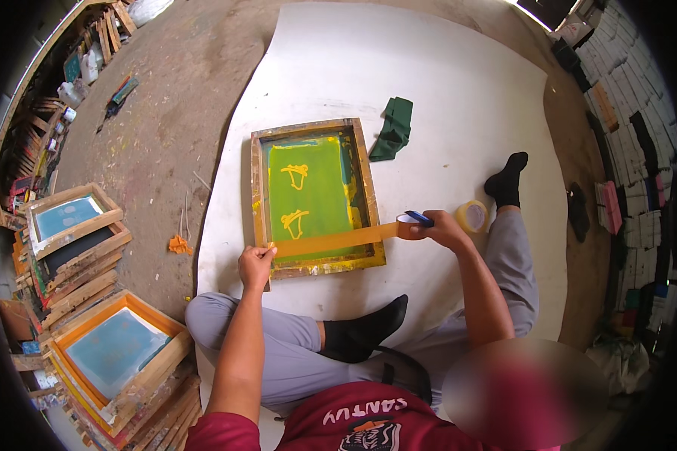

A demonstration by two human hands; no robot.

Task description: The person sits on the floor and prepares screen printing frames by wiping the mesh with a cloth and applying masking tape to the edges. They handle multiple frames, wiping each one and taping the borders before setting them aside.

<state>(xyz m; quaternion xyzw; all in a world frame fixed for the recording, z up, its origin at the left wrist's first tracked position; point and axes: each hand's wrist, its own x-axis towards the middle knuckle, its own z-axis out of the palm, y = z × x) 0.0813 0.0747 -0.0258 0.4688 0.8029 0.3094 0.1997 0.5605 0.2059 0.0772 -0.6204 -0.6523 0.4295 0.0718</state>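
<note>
A wooden silk-screen frame lies on the white sheet before me. Its green mesh carries two yellow outlined shapes. A strip of brown packing tape is stretched across the near part of the frame. My left hand pinches the strip's end at the frame's near left corner. At the other end, my right hand grips the tape roll, along with a slim blue tool that may be a cutter. Whether the strip touches the mesh, I cannot tell.
A second tape roll rests right of my right hand, near my socked foot. Folded dark green cloth lies beyond the frame. Stacked screens stand at the left. Bundled white stacks line the right side.
</note>
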